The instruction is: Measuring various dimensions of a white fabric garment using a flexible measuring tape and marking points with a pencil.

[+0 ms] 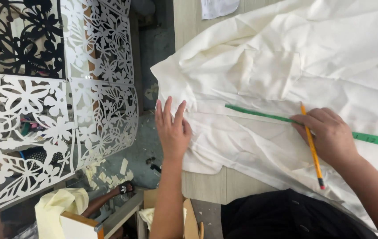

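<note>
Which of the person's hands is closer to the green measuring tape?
Right. The right hand rests on the green measuring tape, holding a pencil; the left hand lies apart, flat on the cream cloth's edge.

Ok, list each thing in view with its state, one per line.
Left hand: flat, palm down on the cloth edge.
Right hand: gripping the pencil, pressing on the tape.
Pencil: held upright in the fingers, tip at the tape.
Tape: stretched flat across the cloth.
Cloth: spread on the table, creased.
Table: partly covered by the cloth.
Screen: standing beside the table.
</note>
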